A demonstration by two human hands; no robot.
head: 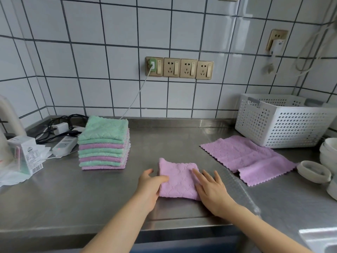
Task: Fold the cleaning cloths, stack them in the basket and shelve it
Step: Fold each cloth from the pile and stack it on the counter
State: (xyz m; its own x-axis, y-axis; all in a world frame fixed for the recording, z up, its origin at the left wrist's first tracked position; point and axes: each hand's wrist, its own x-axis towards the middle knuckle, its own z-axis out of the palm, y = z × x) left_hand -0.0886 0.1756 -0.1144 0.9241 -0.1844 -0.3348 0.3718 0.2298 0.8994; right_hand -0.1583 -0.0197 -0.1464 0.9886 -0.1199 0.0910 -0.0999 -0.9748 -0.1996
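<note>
Folded pink cloth (177, 181) lies on the steel table (109, 194) near its front edge, the left hand (149, 187) gripping its left side with thumb on top, the right hand (211, 190) pressing flat-fingered on its right side, the white basket (280, 121) well apart at back right.

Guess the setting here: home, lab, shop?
Probably a home kitchen: a stainless steel counter against a white tiled wall, a row of wall sockets, and stacked white bowls at the right edge.
</note>
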